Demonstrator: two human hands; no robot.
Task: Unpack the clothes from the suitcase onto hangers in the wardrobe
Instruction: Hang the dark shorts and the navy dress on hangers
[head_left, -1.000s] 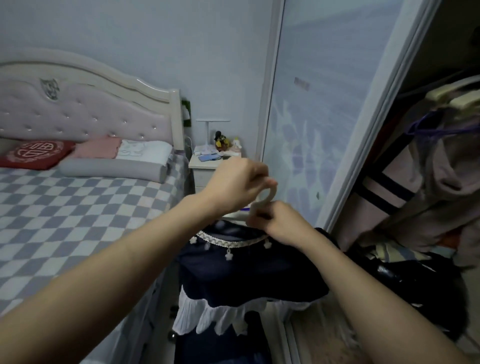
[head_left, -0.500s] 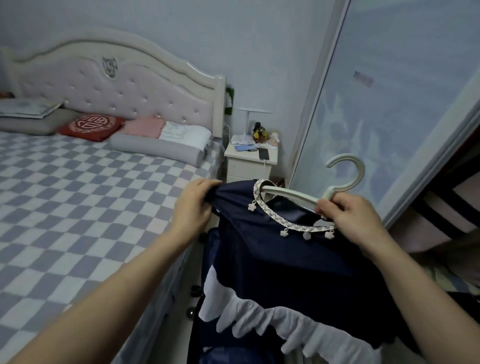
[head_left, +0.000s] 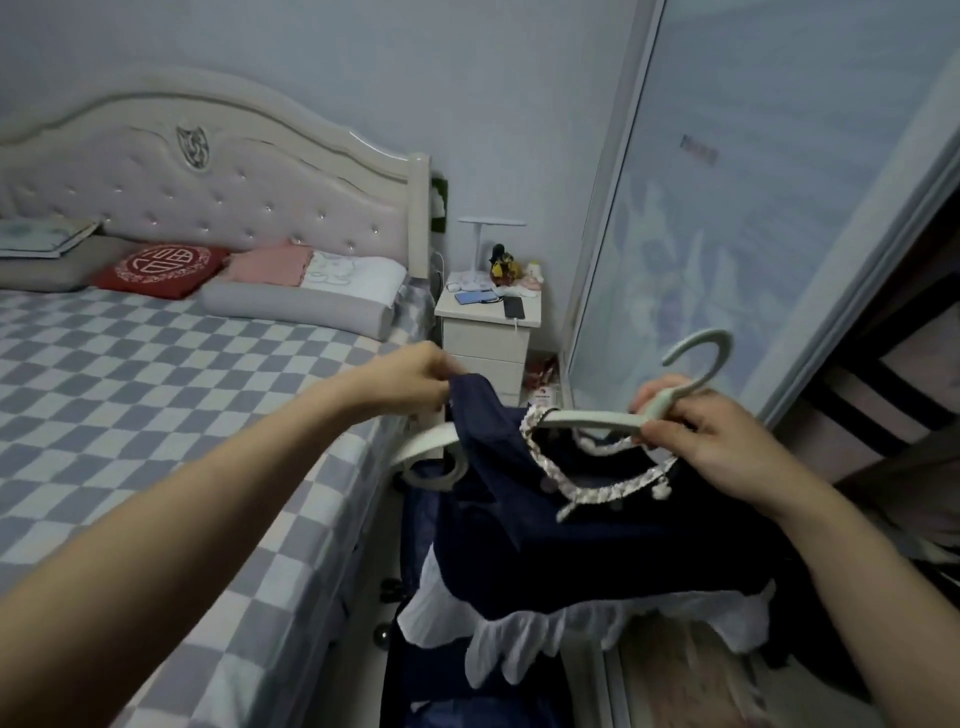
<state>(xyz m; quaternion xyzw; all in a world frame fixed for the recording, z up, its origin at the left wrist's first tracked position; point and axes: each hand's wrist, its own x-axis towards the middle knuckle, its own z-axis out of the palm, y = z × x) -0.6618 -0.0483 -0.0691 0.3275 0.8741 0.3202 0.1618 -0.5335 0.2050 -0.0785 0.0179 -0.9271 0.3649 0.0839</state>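
A navy dress (head_left: 587, 540) with a beaded white neckline and a white ruffled hem hangs partly on a pale hanger (head_left: 582, 417). My right hand (head_left: 701, 436) grips the hanger just below its hook, which points up. My left hand (head_left: 410, 382) pinches the dress's left shoulder and holds it up above the hanger's bare left arm. Below the dress lies the dark blue suitcase (head_left: 415, 525), mostly hidden. The wardrobe opening (head_left: 893, 395) is at the right edge, with striped clothes hanging inside.
A bed (head_left: 156, 415) with a checked cover fills the left. A white nightstand (head_left: 488, 332) with phones and a lamp stands against the far wall. The wardrobe's sliding door (head_left: 753, 234) is right of it. A narrow floor strip runs between bed and wardrobe.
The view has swung left, away from the wardrobe. My left hand left the hook and took the dress's left shoulder, which now sits off the hanger's left arm. My right hand kept its grip.
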